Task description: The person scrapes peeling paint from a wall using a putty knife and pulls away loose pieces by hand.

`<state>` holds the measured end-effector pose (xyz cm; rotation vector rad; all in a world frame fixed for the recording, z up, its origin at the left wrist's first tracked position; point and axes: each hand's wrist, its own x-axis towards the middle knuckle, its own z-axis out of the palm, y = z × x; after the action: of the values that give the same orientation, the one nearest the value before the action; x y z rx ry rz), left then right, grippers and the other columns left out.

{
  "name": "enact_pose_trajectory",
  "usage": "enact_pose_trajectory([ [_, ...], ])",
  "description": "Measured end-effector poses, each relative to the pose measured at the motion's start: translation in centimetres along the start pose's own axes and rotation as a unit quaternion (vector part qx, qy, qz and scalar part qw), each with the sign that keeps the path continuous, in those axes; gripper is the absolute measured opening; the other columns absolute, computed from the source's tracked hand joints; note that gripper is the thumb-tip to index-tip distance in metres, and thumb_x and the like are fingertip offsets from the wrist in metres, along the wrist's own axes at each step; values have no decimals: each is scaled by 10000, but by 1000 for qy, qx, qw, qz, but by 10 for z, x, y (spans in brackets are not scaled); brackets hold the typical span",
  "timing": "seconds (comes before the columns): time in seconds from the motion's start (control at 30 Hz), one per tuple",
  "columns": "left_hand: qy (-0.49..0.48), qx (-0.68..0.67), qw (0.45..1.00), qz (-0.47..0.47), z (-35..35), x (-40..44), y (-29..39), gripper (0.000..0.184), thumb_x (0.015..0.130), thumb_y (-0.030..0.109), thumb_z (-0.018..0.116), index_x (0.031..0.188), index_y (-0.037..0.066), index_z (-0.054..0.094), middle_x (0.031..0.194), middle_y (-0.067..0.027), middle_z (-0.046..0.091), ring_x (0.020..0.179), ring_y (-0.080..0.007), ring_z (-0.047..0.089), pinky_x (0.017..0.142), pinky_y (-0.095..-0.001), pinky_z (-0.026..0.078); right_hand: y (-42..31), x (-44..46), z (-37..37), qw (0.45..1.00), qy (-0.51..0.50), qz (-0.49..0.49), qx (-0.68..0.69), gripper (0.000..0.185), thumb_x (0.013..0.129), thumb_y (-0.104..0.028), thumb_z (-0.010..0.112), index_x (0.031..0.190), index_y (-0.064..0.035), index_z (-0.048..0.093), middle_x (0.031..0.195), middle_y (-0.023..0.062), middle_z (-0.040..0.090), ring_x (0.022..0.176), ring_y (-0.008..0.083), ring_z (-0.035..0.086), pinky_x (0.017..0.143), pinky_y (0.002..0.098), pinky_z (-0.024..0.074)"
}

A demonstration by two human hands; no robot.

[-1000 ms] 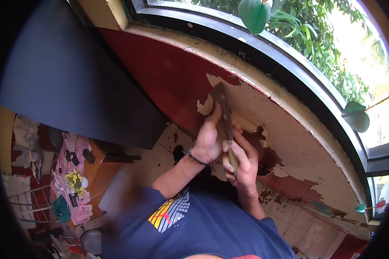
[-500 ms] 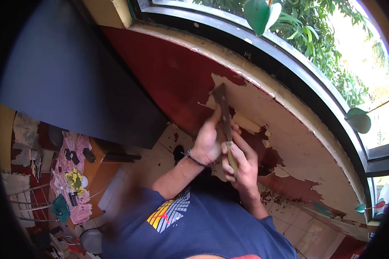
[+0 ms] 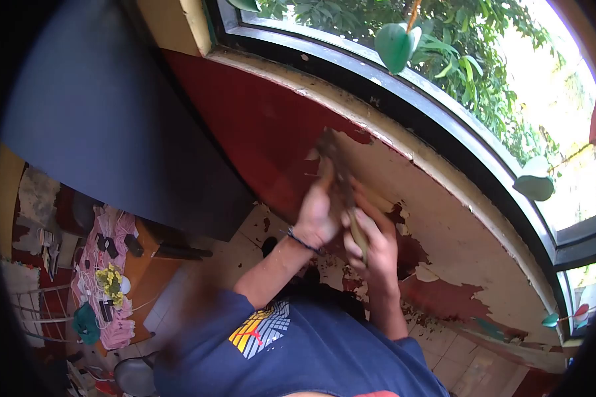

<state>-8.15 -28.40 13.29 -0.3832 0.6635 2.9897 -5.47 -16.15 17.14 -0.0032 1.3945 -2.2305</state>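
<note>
My right hand (image 3: 375,246) is closed round the light-coloured handle (image 3: 359,237) of a long flat-bladed scraper. The dark blade (image 3: 341,173) runs up and left, blurred, with its tip near the edge of the red paint (image 3: 258,112) on the wall. Higher along the tool, my left hand (image 3: 318,213), with a dark band on its wrist, holds the blade; some of its fingers are hidden or smeared. Beside the blade is a bare beige patch (image 3: 437,218) with ragged edges, and a loose flap of paint hangs near my right fingers.
A black-framed window (image 3: 371,99) with a pale sill curves above the wall. Heart-shaped ornaments (image 3: 396,49) hang before it. To the left stand a large dark panel (image 3: 119,126) and a cluttered wooden table (image 3: 142,271). Paint flakes litter the tiled floor (image 3: 437,334).
The view has shifted slightly, so the window sits lower. The blade has moved a little and is more blurred now. Both hands keep their hold on the scraper.
</note>
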Motion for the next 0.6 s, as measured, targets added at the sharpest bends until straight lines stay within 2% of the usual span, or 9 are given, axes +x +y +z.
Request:
enact_pose_trajectory([
  [0.07,-25,51,994,97,-8,8,25,406,933,488,450,852,102,543,713,-46,583,655,-180,594,588,-304,507,13,25,10,998,-36,36,-28,437,943,-210,472,1354,-70,420,811,-2,523,448,46,378,331,178,248],
  [0.1,-11,-35,996,84,-16,11,38,393,923,487,477,832,110,539,682,-41,575,616,-181,592,560,-303,508,20,31,20,996,-57,61,-39,431,936,-225,492,1337,-75,447,790,-16,516,449,51,381,337,186,259],
  [0.17,24,-15,996,84,-29,8,45,378,909,483,511,821,117,536,681,-34,571,620,-180,593,573,-313,513,26,29,33,993,-101,-22,-53,425,938,-221,483,1337,-74,450,804,-9,514,458,57,389,343,194,270],
  [0.2,35,1,995,94,-26,2,44,372,906,478,520,819,117,536,677,-31,568,619,-184,593,578,-318,513,28,28,29,992,-113,-3,-52,434,942,-222,474,1345,-65,436,821,0,513,460,62,392,347,201,283],
  [0.3,56,3,997,52,-35,-11,19,379,910,475,516,809,111,536,698,-52,573,667,-211,596,658,-340,509,43,16,7,994,-88,9,-62,455,938,-210,477,1352,-34,414,839,22,521,459,66,401,352,194,294],
  [0.4,88,0,996,28,-35,-26,-17,360,930,462,476,828,117,508,694,-46,545,667,-205,584,641,-324,499,52,-14,-17,997,-51,10,-54,464,921,-166,504,1347,-9,410,852,46,542,451,68,414,357,190,301],
  [0.47,0,47,999,-26,-33,-36,-33,394,951,455,423,876,84,533,772,-67,575,747,-205,601,713,-340,500,51,-36,-38,997,-43,0,-68,453,912,-138,525,1333,-2,429,815,37,544,459,60,413,369,187,300],
  [0.5,3,42,999,-30,-30,-38,-35,394,951,455,423,876,84,533,772,-67,575,747,-205,601,713,-340,500,49,-45,-48,996,-39,-20,-77,444,902,-111,547,1319,5,448,779,29,545,466,51,411,380,184,298],
  [0.6,-124,200,971,-49,-26,-36,-43,459,969,441,378,1027,22,556,954,-115,614,885,-211,614,806,-361,493,30,-68,-67,992,-4,-63,-114,426,880,-43,559,1296,8,480,813,37,585,503,49,435,430,180,331],
])
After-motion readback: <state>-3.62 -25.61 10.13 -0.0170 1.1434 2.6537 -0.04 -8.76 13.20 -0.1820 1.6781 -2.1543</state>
